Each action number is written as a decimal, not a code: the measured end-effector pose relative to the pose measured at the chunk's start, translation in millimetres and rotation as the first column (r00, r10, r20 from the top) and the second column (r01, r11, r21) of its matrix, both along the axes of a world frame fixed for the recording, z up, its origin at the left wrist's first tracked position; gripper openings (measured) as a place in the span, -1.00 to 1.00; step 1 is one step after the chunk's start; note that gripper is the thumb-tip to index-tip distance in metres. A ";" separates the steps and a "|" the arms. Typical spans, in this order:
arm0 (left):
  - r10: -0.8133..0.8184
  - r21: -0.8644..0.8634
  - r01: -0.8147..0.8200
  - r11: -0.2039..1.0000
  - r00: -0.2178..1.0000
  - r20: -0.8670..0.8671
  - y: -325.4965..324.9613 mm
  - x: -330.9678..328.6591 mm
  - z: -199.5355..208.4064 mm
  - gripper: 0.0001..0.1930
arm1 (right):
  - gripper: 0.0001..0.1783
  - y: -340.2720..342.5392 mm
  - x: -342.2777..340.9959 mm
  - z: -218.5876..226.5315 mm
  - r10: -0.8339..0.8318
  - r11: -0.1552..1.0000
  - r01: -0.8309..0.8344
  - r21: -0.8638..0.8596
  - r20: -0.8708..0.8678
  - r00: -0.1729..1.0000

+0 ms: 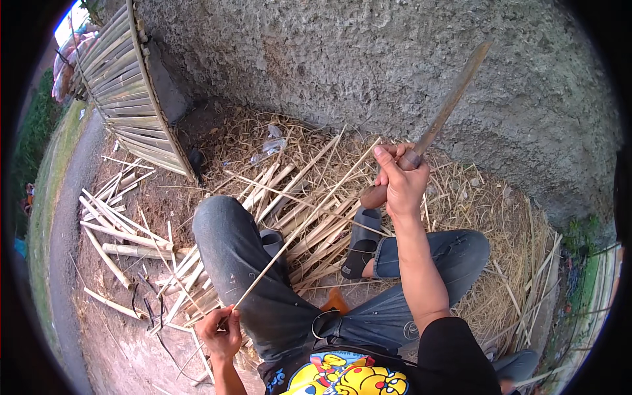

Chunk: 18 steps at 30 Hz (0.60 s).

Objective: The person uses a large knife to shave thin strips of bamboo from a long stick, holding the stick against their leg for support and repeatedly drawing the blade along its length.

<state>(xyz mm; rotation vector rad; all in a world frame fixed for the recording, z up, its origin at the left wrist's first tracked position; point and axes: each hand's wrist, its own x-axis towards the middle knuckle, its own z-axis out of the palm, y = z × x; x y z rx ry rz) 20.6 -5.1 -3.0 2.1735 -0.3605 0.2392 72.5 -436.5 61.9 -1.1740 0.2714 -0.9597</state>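
One thin bamboo strip (pixel 282 251) is slanted from near left to far centre, pinched in the left hand (pixel 220 332). A knife (pixel 454 99) is clamped in the right hand (pixel 403 174), blade pointed far right. Many split pieces (pixel 322 240) are piled mid-scene, apparently done; a thicker pole (pixel 135 251) at left looks unsplit, seemingly left over.

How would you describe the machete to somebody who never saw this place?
Find the rough grey wall across the top. Against its right half, the right hand grips the machete by a brown handle, pointing up. Unlike the pale bamboo strips, its blade is dark.
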 end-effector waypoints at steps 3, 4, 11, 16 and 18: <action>-0.020 0.039 0.019 0.999 0.999 0.035 -1.1 -0.6 2.1 -0.88 | -0.68 0.1 0.2 -0.4 0.005 1.000 -0.005 0.011 -0.012 1.000; -0.017 0.045 0.016 0.999 0.999 0.037 -2.4 -1.0 3.7 -0.88 | -0.69 -0.5 -0.3 0.4 0.006 1.000 -0.006 0.010 -0.016 1.000; -0.015 0.092 0.005 0.996 0.993 0.113 -17.8 -1.4 11.4 -0.94 | -0.70 7.2 -6.4 3.0 0.144 0.988 -0.147 -0.049 -0.061 0.988; -0.034 0.002 0.034 0.999 0.996 -0.084 -31.7 0.3 21.5 -0.90 | -0.72 20.6 -9.0 12.3 0.239 0.970 -0.241 0.014 -0.194 0.951; -0.076 0.023 0.078 0.997 0.994 -0.075 -26.7 3.2 18.5 -0.90 | -0.71 20.0 -6.8 7.7 0.228 0.972 -0.233 -0.012 -0.164 0.960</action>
